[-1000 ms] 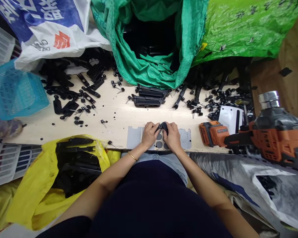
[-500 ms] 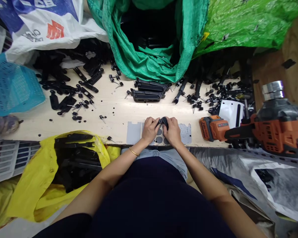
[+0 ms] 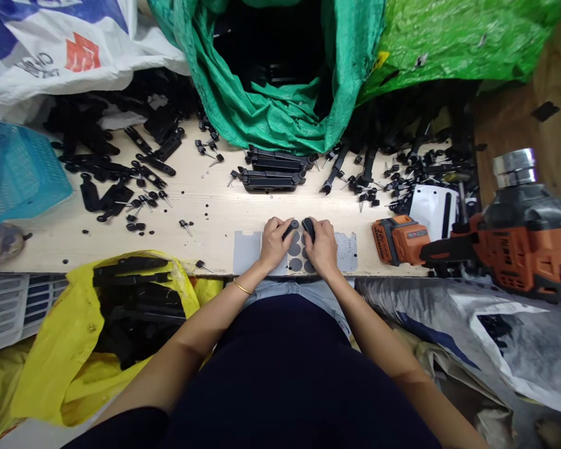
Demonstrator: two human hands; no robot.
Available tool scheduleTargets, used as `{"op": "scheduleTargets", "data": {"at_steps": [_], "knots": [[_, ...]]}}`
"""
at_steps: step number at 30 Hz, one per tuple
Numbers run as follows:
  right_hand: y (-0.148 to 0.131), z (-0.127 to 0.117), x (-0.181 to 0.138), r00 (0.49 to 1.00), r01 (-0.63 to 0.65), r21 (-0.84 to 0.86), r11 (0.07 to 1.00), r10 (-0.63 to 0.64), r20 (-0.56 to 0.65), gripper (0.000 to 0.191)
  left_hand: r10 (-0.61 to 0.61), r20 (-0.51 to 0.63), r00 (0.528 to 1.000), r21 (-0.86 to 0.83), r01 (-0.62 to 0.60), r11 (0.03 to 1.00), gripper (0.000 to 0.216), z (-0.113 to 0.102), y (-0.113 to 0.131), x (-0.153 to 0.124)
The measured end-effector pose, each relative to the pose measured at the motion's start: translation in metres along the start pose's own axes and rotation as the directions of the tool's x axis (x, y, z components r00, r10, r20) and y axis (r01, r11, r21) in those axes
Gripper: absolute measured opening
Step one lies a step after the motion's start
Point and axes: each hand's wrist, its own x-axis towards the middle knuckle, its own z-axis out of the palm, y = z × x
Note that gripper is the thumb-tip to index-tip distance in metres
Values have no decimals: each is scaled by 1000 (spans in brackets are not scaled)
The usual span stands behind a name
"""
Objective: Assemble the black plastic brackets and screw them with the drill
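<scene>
My left hand is closed round a small black plastic part with a rounded end. A similar black plastic part is gripped in my right hand. The two parts are a little apart, their round ends near each other. Under my hands lies a sheet of dark round pads, partly covered by my fingers. Grey sheets stick out on both sides, one grey sheet to the left and one speckled sheet to the right.
Stacked black folding arms lie ahead, before a green sack. Loose thumbscrews and black parts are scattered left and right. An orange power tool lies at the right. A yellow bag holding black parts hangs below the left edge.
The two black parts, close together before, are now farther apart. My left hand has moved slightly left with its part. The whole view has shifted a little.
</scene>
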Motion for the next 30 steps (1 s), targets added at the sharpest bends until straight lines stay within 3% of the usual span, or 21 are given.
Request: {"op": "scheduleTargets", "data": {"at_steps": [6,13,24,30], "knots": [[1,2,2,999,32,14,999,-32,-19,40,33,32,999,52,-34,998,26,12,7,-3],[0,0,3,1000,20,-1,1000,-20,18,41,20,47,999,16,-21,1000,26,9,5,0],[4,6,7,995,88,37,995,-86,-45,38,39,94,995,71,-46,996,19,12,2,7],[3,5,6,995,91,51,995,-89,-40,39,132,195,972,21,-139,990,16,8,-5,17]]}}
